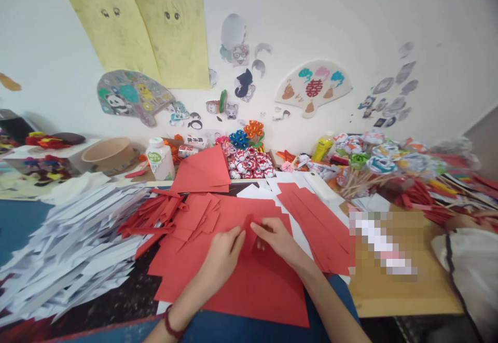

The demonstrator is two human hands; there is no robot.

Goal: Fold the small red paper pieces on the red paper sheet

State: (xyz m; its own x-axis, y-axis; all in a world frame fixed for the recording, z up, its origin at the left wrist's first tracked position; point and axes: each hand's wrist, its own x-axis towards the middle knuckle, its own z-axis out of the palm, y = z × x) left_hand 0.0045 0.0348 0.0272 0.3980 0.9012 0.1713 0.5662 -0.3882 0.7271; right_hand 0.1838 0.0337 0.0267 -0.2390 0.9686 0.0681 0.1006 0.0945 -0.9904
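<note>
held up between both hands, above the middle of the wide red sheets (pixel 268 296): a small red piece (pixel 248 244), too blurred to tell whether folded. pinched at its left side between thumb and curled forefinger of the left hand (pixel 222 252); pinched at its upper right by thumb and forefinger of the right hand (pixel 279 240), with the remaining fingers partly hidden. probably unfinished, judging by the two-handed grip.

apparently done: by the sheets' far left corner, a loose bundle of narrow red strips (pixel 150 213), and, on the left part of the table (pixel 229 331), a big heap of white strips (pixel 85 239), seemingly folded. apparently only cut so far: red cards (pixel 190 217) on the sheets' far left part, and long red bands (pixel 317 231) beside their right edge, over white paper (pixel 299 233). seemingly uncut: the wide sheets themselves. impossible to count as remaining work, given the overlaps.

farther out, along the table's far edge: a bottle (pixel 160 162), patterned paper balls (pixel 251 165), and, towards the far right corner, paper flowers (pixel 379 159) on sticks.
</note>
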